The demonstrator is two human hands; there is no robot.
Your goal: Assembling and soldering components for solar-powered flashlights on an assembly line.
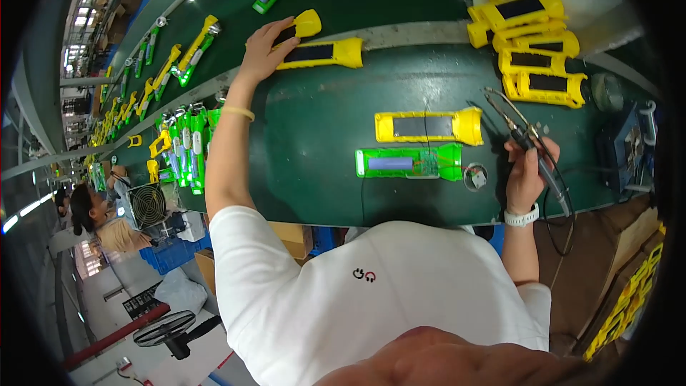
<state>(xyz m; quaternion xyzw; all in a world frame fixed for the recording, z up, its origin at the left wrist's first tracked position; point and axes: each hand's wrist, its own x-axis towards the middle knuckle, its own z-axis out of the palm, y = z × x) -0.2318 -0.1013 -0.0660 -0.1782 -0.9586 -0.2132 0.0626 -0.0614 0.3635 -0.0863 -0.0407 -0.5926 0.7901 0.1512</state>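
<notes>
My right hand is closed around a soldering iron, its tip pointing up and to the left. A bent wire-like metal tube runs alongside the tip. At the far left of the bench, my left hand has its thumb and fingers around a yellow casing half, partly hidden by the hand. Just below that lies another yellow casing half with a dark panel. Between my hands, a yellow casing half lies above an opened green casing half holding a purple battery cell and small circuit board. A round clear lamp head sits at its right end.
Several yellow casing halves are piled at the back right. A dark blue soldering station stands at the right edge. Many green pieces are heaped at left, near a fan and another person. More assemblies lie on the far strip.
</notes>
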